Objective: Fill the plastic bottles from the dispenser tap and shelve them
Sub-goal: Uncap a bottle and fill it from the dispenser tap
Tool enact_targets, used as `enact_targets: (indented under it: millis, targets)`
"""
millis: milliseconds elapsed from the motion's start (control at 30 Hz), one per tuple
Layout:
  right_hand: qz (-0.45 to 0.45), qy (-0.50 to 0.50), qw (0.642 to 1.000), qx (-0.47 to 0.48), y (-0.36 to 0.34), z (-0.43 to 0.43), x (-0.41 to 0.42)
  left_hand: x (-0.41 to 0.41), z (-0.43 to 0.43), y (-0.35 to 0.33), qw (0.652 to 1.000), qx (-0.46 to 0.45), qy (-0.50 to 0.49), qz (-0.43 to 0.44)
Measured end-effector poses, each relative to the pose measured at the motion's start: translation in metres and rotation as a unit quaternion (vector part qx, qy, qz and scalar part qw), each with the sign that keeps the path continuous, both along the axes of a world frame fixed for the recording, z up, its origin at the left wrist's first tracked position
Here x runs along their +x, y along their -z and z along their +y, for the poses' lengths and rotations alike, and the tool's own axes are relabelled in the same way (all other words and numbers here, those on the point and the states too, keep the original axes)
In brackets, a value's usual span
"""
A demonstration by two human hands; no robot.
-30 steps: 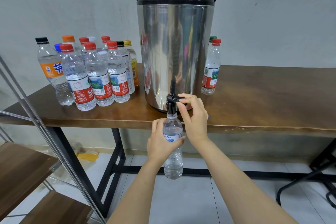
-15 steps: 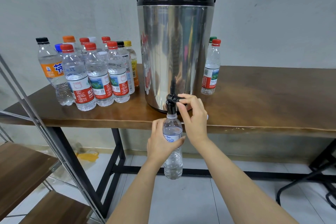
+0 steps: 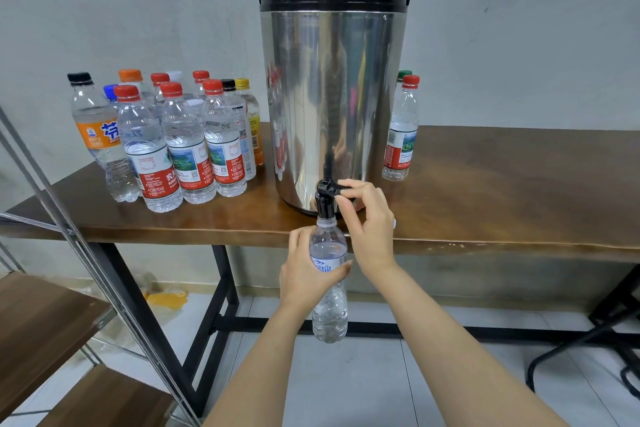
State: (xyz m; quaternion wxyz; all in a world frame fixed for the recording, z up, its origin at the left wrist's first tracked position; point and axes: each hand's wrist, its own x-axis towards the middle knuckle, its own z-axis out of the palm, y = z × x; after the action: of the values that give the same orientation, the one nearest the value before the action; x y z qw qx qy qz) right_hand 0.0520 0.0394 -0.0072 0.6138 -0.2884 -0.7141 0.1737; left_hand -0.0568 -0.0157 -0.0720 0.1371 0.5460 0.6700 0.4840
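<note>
The clear plastic bottle (image 3: 329, 317) is out past the front edge of the worktop (image 3: 502, 191), up off the floor, with its mouth right at the spout of the black tap (image 3: 325, 199). It's upright: long axis vertical, mouth pointing up, base down.

The left hand (image 3: 304, 274) grips it around the label, fingers (image 3: 299, 243) curled round the body. The right hand (image 3: 370, 225) pinches the tap's lever between thumb and fingers, closed on it.

There's one steel dispenser (image 3: 332, 97) with a black lid on the worktop. Bottle count: one in hand, plus eleven capped bottles (image 3: 187, 142) bunched left of the dispenser (five red caps, two black, one each orange, blue, white, yellow). A pair of bottles (image 3: 400, 139) stands on its right, red cap in front, green behind. So fourteen total.

Versus half a second ago, basically nothing has moved: same grip, same pinch, bottle in the same spot.

Wooden shelves (image 3: 41, 315) on a metal frame sit lower left.
</note>
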Motion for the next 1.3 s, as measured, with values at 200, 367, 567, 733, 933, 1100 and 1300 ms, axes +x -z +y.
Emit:
enact_targets:
  millis: [200,367,567,733,933,1100,1300]
  targets:
    - [0.001,-0.001,1.0,-0.001,-0.0005,-0.0007,-0.0003,-0.0009,0.0011,0.0026,1.0,0.003,0.001,-0.003]
    - [-0.001,0.0,1.0,-0.001,-0.0009,-0.001,0.0,-0.0011,0.001,0.0031,1.0,0.006,0.001,0.001]
    - [-0.002,0.001,1.0,-0.003,-0.0016,-0.0022,0.0007,-0.0012,0.0014,0.0032,1.0,0.006,0.001,0.005]
    - [-0.001,0.002,1.0,-0.006,-0.0017,-0.0015,0.0003,-0.0012,0.0019,0.0027,1.0,0.002,-0.004,0.011]
    - [-0.004,0.003,1.0,-0.01,-0.0016,-0.002,0.0006,-0.0014,0.0018,0.0026,1.0,-0.002,-0.006,0.011]
    - [-0.007,0.003,1.0,-0.009,-0.0025,-0.0023,0.001,-0.0017,0.0012,0.0022,1.0,0.001,-0.002,0.015]
    - [-0.01,0.006,1.0,-0.007,-0.0029,-0.0025,0.0019,-0.0019,0.0017,0.0022,1.0,0.001,-0.001,0.013]
